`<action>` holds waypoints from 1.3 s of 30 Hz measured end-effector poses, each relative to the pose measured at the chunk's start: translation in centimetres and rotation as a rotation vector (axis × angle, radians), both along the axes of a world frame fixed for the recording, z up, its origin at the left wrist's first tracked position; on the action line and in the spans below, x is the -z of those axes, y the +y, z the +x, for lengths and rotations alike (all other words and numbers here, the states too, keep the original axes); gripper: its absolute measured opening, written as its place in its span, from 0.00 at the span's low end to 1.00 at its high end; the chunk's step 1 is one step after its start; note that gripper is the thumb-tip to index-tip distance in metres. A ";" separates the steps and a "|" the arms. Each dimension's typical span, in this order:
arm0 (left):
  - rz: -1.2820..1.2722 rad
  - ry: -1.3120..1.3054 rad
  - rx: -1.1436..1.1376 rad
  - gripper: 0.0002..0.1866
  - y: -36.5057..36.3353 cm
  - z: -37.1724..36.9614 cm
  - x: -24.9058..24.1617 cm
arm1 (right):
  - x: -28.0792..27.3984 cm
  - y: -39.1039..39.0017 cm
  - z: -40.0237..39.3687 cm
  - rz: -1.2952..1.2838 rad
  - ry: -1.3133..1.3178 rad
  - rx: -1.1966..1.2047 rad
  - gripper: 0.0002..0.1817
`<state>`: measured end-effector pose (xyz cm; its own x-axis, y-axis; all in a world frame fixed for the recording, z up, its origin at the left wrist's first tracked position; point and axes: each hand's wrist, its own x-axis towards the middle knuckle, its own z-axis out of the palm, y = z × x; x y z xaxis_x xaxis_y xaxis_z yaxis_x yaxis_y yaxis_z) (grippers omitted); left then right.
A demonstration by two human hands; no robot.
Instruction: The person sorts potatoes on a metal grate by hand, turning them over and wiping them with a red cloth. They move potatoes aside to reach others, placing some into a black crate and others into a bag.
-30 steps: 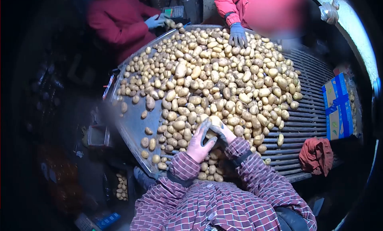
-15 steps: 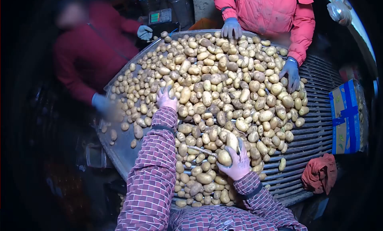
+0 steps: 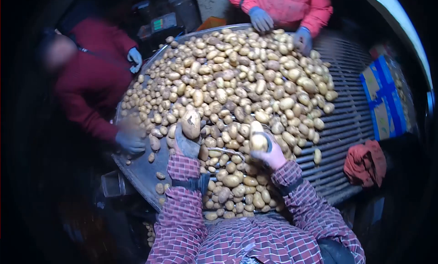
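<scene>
My left hand, gloved and turned palm up, is closed around a large potato with a dark patch on its skin. My right hand, also gloved, grips a pale potato. A second pale potato shows just above that one, within the same hand's grasp. Both hands are raised over the near part of a wide potato heap. Between them, a thin stick-like piece lies among the potatoes.
Slatted metal bars form the table's right side, with a red cloth at its edge. A blue-taped cardboard box stands beyond. Two co-workers stand across, one in a pink jacket, one in dark red. A clear container sits lower left.
My left hand has come back from the heap toward me, turned palm up, and now holds a large potato. The pink-jacketed person's hands have moved closer together. My view has shifted slightly.
</scene>
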<state>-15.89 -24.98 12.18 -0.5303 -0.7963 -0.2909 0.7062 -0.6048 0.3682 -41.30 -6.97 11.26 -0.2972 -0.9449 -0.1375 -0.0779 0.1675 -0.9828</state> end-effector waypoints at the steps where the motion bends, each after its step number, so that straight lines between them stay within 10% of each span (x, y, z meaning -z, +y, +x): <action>1: -0.213 -0.200 -0.064 0.26 2.4 -1.0 0.0 | -0.5 0.3 1.0 -0.029 -0.418 0.067 0.39; 4: -0.642 -0.688 -0.097 0.34 9.4 -4.9 -4.2 | 0.7 0.5 4.4 -0.196 -1.642 -0.059 0.38; 7: -1.526 -1.373 -0.112 0.38 16.8 -6.1 -4.3 | -2.0 0.8 6.8 -0.239 -1.744 -0.023 0.37; 11: -1.220 -1.032 0.089 0.36 19.9 -3.5 -3.1 | 0.2 4.9 8.1 -0.131 -1.768 0.202 0.35; 16: -1.394 -1.141 0.090 0.33 23.1 -1.3 -4.4 | 1.0 7.2 8.7 -0.466 -1.916 -0.103 0.32; 24: -1.563 -0.991 0.211 0.35 27.6 -4.7 -5.5 | -1.3 16.4 5.7 -0.394 -1.691 0.141 0.44; 34: -1.586 -0.885 0.531 0.27 30.5 -9.3 -4.5 | -3.1 39.2 -5.2 -0.659 -1.521 0.463 0.16; 37: -1.537 -0.916 0.576 0.26 29.9 -9.1 -3.4 | -1.8 46.4 -3.1 -0.312 -0.306 1.078 0.08; 39: -1.487 -0.921 0.597 0.27 29.4 -8.5 -2.3 | -2.3 51.4 -2.5 -0.315 -0.755 1.385 0.35</action>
